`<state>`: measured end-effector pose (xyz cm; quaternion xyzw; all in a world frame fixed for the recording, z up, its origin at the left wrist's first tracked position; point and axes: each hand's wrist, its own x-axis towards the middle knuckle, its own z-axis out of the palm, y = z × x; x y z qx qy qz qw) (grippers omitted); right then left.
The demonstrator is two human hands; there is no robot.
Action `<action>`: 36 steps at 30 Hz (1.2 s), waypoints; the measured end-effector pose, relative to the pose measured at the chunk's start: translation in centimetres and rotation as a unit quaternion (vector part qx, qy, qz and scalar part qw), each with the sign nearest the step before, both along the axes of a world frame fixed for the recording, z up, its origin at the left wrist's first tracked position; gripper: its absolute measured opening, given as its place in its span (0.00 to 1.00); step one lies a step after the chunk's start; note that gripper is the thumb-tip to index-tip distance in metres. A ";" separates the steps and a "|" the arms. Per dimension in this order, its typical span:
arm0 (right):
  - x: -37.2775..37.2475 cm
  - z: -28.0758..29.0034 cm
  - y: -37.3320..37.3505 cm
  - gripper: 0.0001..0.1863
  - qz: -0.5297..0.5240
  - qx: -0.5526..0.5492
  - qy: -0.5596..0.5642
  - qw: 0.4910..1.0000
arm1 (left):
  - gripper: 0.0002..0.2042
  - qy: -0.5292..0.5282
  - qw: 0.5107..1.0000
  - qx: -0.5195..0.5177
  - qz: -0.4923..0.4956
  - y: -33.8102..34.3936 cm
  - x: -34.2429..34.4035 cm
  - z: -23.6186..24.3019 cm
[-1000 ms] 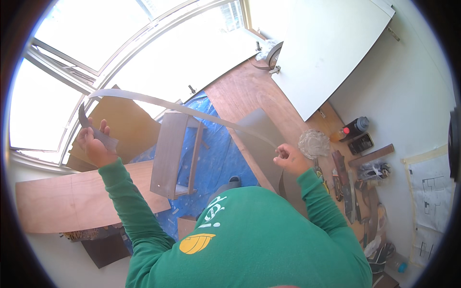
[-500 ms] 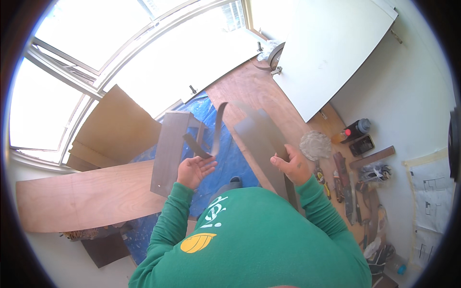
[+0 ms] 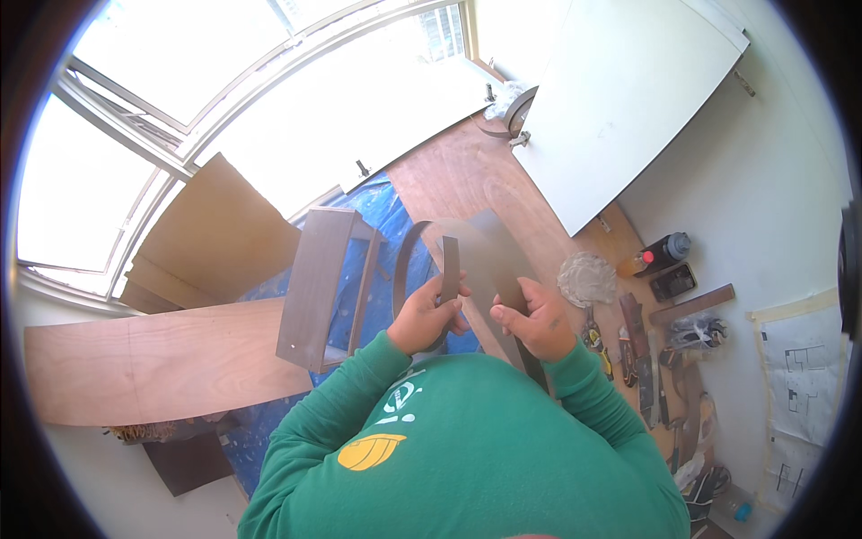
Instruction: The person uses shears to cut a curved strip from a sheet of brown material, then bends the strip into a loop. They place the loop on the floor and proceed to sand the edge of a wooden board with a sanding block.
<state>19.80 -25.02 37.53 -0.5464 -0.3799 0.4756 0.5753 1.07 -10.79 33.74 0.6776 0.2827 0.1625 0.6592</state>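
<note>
A long, thin, dark brown strip of edge banding [image 3: 401,269] arches up in a loop between my hands, partly smeared by motion. My left hand [image 3: 429,314] is closed around it, with a short end standing up above the fingers. Closed as well, thumb on top, my right hand [image 3: 537,322] grips the strip's other side. Beneath the right hand lies a grey-brown panel [image 3: 492,232] on the plywood, its lower part hidden by hand and body. Left of my hands a brown box-like cabinet frame [image 3: 305,287] stands on a blue sheet [image 3: 382,193].
A white door panel [image 3: 628,99] leans at the upper right. Hand tools [image 3: 631,314], a crumpled plastic bundle [image 3: 588,278], a phone [image 3: 673,280] and bottles [image 3: 666,247] lie along the right. A curved plywood sheet [image 3: 162,368] and tan board [image 3: 211,229] occupy the left.
My left hand has moved right, toward my right hand, and its spread fingers have closed on the strip. The strip's loop has swung over. My right hand has shifted slightly left.
</note>
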 end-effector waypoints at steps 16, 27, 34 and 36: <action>-1.3 -1.0 0.0 0.15 0.064 -0.027 -0.079 0.994 | 0.32 -0.139 0.898 -0.372 0.189 1.1 5.8 5.5; -0.7 -6.7 -1.2 0.16 0.086 -0.133 -0.036 0.987 | 0.27 -0.309 0.874 -0.313 0.209 10.3 2.4 11.9; 0.4 -14.0 -2.0 0.14 0.081 -0.168 0.010 0.982 | 0.24 -0.330 0.888 -0.227 0.223 9.1 -0.4 17.1; 0.7 -15.4 -2.2 0.15 0.098 -0.178 0.017 0.979 | 0.23 -0.352 0.900 -0.207 0.152 9.3 -1.8 17.4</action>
